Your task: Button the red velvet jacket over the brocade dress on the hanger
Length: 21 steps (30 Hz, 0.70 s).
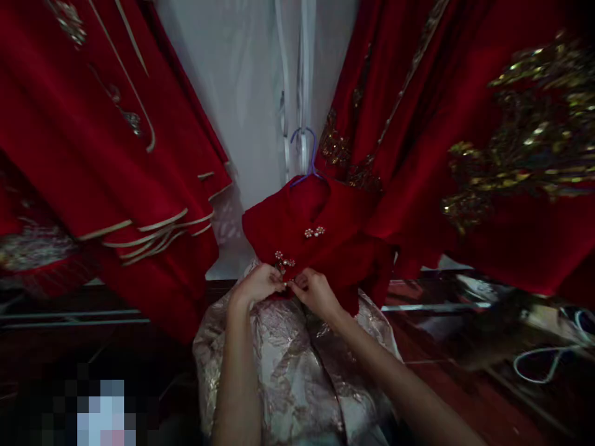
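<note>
A red sleeveless garment (pixel 344 214) hangs on a thin purple hanger (pixel 312 152) in the middle of the view. Small flower-shaped ornaments (pixel 315 232) sit on its front. At its lower front edge my left hand (pixel 261 284) pinches something small near a dangling ornament (pixel 283 260). Close to it on the right, my right hand (pixel 316 291) also has its fingers pressed together on the same spot. A tiny pale piece shows between the fingertips, too small to name. Below both hands spreads a patterned silvery-gold fabric (pixel 283 347).
Red garments with pale trim (pixel 139 204) hang at the left. More red garments (pixel 418 204) hang at the right, one with gold sequin decoration (pixel 534 136). A pale wall (pixel 218 74) stands behind. A white cord loop (pixel 539 365) lies at the lower right.
</note>
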{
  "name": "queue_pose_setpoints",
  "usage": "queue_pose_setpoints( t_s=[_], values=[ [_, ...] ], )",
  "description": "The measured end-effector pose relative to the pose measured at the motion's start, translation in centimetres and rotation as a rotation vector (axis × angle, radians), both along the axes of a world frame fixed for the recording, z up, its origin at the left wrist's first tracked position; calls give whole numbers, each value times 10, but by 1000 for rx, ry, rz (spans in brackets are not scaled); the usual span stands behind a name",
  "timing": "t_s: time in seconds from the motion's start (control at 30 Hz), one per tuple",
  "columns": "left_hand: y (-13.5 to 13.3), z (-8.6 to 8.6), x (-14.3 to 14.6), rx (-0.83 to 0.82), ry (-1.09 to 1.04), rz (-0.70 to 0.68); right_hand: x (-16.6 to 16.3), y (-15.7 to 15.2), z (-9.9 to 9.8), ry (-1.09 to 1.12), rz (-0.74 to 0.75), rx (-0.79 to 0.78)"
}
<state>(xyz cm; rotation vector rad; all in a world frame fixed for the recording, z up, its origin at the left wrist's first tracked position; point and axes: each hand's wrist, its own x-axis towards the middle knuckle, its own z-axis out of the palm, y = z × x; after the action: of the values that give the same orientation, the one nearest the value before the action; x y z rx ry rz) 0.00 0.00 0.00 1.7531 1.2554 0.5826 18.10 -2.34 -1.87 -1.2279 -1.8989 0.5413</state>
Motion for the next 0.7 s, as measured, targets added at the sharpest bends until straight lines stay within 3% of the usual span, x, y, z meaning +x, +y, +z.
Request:
queue_pose_setpoints(
  t_s=[0.2, 0.53, 0.7],
  values=[
    [0, -3, -2, 44, 74, 29, -2, -6, -2, 12, 17, -1],
    [-8, 18, -6, 112, 179, -15, -2, -5, 2, 6, 26, 7],
    [-6, 16, -6, 151, 152, -70, -1, -8, 8, -50, 18, 17]
  ],
)
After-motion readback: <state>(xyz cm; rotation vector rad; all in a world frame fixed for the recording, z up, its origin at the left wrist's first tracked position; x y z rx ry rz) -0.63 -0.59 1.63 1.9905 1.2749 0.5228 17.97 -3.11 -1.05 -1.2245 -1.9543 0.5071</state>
